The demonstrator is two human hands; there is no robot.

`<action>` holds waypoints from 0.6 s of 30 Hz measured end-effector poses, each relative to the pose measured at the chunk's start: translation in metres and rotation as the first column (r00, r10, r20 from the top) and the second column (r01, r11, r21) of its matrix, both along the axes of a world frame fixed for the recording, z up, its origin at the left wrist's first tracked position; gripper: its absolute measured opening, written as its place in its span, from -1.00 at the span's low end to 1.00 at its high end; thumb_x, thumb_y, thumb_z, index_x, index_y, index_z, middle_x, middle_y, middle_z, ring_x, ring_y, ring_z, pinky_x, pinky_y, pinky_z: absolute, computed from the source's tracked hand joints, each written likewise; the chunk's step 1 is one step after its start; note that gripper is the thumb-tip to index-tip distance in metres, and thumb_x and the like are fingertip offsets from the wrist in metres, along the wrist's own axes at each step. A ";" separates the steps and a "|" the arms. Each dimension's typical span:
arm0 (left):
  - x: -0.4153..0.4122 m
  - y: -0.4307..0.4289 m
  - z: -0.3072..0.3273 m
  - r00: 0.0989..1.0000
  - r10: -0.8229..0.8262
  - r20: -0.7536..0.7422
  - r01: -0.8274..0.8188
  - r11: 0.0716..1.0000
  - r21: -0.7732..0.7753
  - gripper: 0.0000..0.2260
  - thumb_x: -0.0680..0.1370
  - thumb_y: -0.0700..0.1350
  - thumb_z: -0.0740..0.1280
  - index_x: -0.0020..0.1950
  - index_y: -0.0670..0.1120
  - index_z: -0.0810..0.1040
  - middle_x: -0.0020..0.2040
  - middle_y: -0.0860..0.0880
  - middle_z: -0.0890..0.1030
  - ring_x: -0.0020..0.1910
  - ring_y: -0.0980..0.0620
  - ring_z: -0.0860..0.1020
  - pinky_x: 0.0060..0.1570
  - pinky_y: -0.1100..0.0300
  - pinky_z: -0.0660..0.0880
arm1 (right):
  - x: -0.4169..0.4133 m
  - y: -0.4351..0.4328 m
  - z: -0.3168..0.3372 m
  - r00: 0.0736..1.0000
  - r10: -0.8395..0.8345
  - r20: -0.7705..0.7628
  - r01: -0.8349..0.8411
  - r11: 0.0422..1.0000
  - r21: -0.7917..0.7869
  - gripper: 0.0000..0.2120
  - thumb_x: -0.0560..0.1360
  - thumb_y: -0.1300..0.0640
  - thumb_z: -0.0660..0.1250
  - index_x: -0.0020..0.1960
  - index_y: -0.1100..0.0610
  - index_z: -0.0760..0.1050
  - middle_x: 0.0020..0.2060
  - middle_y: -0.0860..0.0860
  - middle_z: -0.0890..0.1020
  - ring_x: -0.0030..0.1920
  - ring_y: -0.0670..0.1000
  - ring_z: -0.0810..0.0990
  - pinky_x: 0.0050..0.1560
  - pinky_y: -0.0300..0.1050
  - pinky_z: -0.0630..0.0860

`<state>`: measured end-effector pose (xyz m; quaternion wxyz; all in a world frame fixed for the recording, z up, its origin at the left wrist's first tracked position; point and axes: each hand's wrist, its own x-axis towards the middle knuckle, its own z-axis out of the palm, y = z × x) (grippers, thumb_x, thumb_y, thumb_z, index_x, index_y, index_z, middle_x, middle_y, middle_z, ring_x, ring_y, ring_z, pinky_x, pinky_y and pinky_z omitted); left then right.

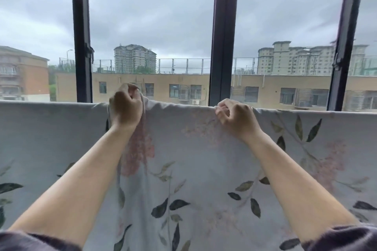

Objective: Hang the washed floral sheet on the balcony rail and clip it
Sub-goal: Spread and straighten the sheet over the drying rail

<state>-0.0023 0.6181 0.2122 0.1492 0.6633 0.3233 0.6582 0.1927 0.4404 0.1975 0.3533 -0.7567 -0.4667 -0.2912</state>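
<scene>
floral sheet (204,169) draped over the balcony rail, rail itself hidden under fabric, cloth hanging down toward the camera. dark window frames (223,34) behind, buildings beyond. left hand (125,108) fisted on a bunched fold at the top edge. right hand (236,116) pinching the top edge. no clip visible.

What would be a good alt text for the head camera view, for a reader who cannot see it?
Two bare hands grip the top edge of a grey floral sheet draped over a rail: the left hand bunches a fold of it, the right hand pinches the edge. Behind it, dark window frames show beige buildings under an overcast sky. No clip is visible.
</scene>
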 end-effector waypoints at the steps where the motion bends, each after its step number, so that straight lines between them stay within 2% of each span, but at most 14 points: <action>1: 0.004 -0.003 -0.001 0.993 -0.005 -0.119 0.014 0.997 0.076 -0.85 0.56 -0.15 0.24 0.06 -0.15 0.56 0.06 -0.14 0.61 0.07 -0.13 0.54 0.15 0.04 0.42 | 0.000 0.000 0.000 1.000 0.004 0.001 -0.004 1.000 -0.005 -0.60 0.45 -0.15 0.07 0.02 0.05 0.54 -0.04 0.01 0.66 -0.01 0.05 0.59 0.16 0.00 0.43; 3: 0.015 -0.011 -0.004 0.941 -0.030 -0.336 0.106 0.972 0.211 -0.81 0.56 -0.08 0.27 0.11 -0.11 0.55 0.13 -0.08 0.60 0.10 -0.07 0.54 0.23 -0.08 0.39 | 0.002 0.000 0.001 1.000 0.018 -0.004 -0.018 1.000 0.000 -0.63 0.48 -0.13 0.09 0.01 0.06 0.54 -0.03 0.02 0.65 -0.02 0.04 0.58 0.13 0.01 0.45; 5: 0.030 -0.021 -0.007 0.859 -0.057 -0.508 0.220 0.938 0.268 -0.76 0.55 -0.01 0.30 0.16 -0.08 0.55 0.15 -0.04 0.60 0.07 -0.05 0.57 0.25 -0.13 0.37 | 0.003 -0.001 0.002 0.999 0.039 -0.014 -0.039 0.999 0.014 -0.72 0.54 -0.06 0.15 0.01 0.08 0.54 -0.01 0.03 0.64 0.00 0.03 0.58 0.11 -0.03 0.46; 7: 0.040 -0.028 -0.011 0.830 -0.074 -0.552 0.272 0.919 0.284 -0.79 0.53 -0.02 0.33 0.12 -0.05 0.60 0.08 -0.02 0.64 0.02 -0.05 0.59 0.21 -0.07 0.40 | 0.005 0.000 0.002 0.998 0.065 -0.013 -0.064 0.998 0.026 -0.78 0.56 0.01 0.18 0.02 0.09 0.54 0.01 0.04 0.63 0.01 0.04 0.59 0.11 -0.02 0.47; 9: 0.045 -0.030 -0.013 0.874 -0.152 -0.461 0.300 0.916 0.266 -0.88 0.51 -0.12 0.36 0.01 -0.07 0.65 -0.05 -0.03 0.68 -0.06 -0.04 0.61 0.07 0.06 0.49 | 0.007 0.001 0.001 0.998 0.059 -0.003 -0.059 0.998 0.016 -0.78 0.56 0.03 0.17 0.02 0.09 0.54 0.00 0.05 0.63 0.02 0.06 0.59 0.10 0.01 0.47; 11: 0.048 -0.031 -0.010 0.907 -0.195 -0.373 0.295 0.927 0.233 -0.89 0.50 -0.24 0.35 -0.07 -0.11 0.66 -0.13 -0.04 0.69 -0.12 -0.01 0.61 -0.03 0.18 0.51 | 0.011 0.002 0.001 0.999 0.022 0.031 -0.022 1.000 -0.012 -0.78 0.57 0.04 0.14 0.01 0.10 0.53 -0.02 0.05 0.63 0.00 0.09 0.57 0.08 -0.02 0.44; 13: 0.048 -0.030 -0.006 0.929 -0.199 -0.310 0.265 0.946 0.186 -0.85 0.51 -0.29 0.29 -0.09 -0.14 0.65 -0.16 -0.04 0.67 -0.17 0.05 0.55 -0.13 0.30 0.42 | 0.013 0.002 0.001 0.998 -0.018 0.065 0.020 1.000 -0.023 -0.76 0.57 0.05 0.11 0.00 0.11 0.53 -0.04 0.04 0.63 -0.02 0.11 0.56 0.07 -0.03 0.36; 15: 0.047 -0.030 -0.003 0.956 -0.207 -0.209 0.238 0.962 0.136 -0.83 0.53 -0.30 0.24 -0.07 -0.17 0.62 -0.17 -0.02 0.62 -0.17 0.08 0.50 -0.22 0.44 0.33 | 0.015 0.003 0.002 0.994 -0.048 0.095 0.050 0.999 -0.015 -0.75 0.58 0.07 0.10 -0.03 0.12 0.53 -0.06 0.05 0.64 -0.03 0.12 0.55 0.16 -0.02 0.30; 17: 0.045 -0.028 -0.002 0.973 -0.219 -0.078 0.226 0.969 0.098 -0.84 0.55 -0.27 0.22 -0.05 -0.18 0.60 -0.16 -0.03 0.60 -0.16 0.06 0.49 -0.18 0.37 0.34 | 0.016 0.006 0.003 0.990 -0.078 0.122 0.081 0.996 -0.022 -0.73 0.59 0.06 0.07 -0.06 0.12 0.52 -0.09 0.06 0.64 -0.03 0.11 0.55 0.31 0.04 0.20; 18: 0.045 -0.027 -0.001 0.975 -0.222 -0.022 0.223 0.971 0.083 -0.85 0.56 -0.25 0.22 -0.04 -0.17 0.59 -0.16 -0.04 0.59 -0.15 0.04 0.49 -0.15 0.31 0.34 | 0.018 0.008 0.003 0.987 -0.086 0.134 0.091 0.995 -0.031 -0.70 0.59 0.04 0.04 -0.06 0.11 0.51 -0.09 0.06 0.63 -0.03 0.12 0.55 0.31 0.05 0.19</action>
